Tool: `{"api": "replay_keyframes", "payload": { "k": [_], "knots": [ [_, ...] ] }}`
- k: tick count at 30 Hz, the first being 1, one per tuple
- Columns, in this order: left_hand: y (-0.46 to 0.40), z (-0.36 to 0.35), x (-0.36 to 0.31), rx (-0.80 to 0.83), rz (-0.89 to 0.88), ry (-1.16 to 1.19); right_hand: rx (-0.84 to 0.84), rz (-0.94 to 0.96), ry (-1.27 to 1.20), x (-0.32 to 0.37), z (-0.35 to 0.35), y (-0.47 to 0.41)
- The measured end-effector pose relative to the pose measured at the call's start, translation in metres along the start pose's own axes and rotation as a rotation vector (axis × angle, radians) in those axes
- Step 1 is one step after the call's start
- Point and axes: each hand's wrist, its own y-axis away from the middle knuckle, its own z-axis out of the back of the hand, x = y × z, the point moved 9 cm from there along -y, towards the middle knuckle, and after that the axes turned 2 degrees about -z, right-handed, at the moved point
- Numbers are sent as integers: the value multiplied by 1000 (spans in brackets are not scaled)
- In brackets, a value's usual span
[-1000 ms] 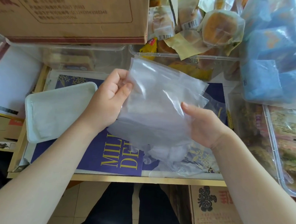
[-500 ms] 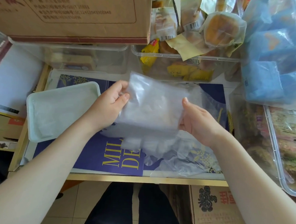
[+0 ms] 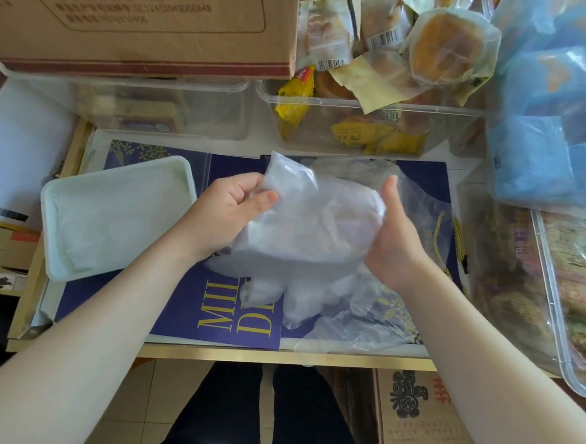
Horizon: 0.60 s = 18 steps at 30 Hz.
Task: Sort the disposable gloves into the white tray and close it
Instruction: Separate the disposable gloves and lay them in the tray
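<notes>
Cluttered worktop [image 3: 174, 348], head view: a blue printed sheet [image 3: 183, 304] covers the centre, clear bins of wrapped snacks [image 3: 369, 123] line the upper frame, and a cardboard box [image 3: 142, 20] sits at upper left.

Change noted: over the last second the clear glove bundle [image 3: 304, 236] has come down from an open, spread sheet held high to a folded, compacted wad at frame centre, low over the blue sheet. Judgement: the gloves are being gathered to size for the white tray [image 3: 113, 217], which lies at centre left, just beside the left wrist, lid not in place. It appears to hold some clear film already, though glare makes this uncertain. More loose gloves [image 3: 364, 319] lie on the sheet beneath the bundle.

Hand pose: left hand [image 3: 230, 211] grasps the bundle's upper left corner, thumb pinched over the film against curled fingers. Right hand [image 3: 393, 241] stands edge-on, thumb up, fingers wrapped behind the bundle's right side, gripping it. Both forearms reach in from the lower corners.
</notes>
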Motion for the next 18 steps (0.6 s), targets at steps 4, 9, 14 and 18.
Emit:
{"api": "replay_keyframes", "payload": {
  "k": [4, 9, 14, 18],
  "knots": [
    [-5, 14, -8, -160, -47, 137, 158, -124, -76, -19, -12, 9],
    [-11, 21, -12, -176, -58, 83, 145, -104, 90, -10, -17, 13],
    [-12, 20, -23, -134, -73, 59, 127, 60, 319, 11, -29, 12],
    [-8, 18, -4, 129, 213, 376, 96, 81, 156, 21, -29, 8]
  ]
}}
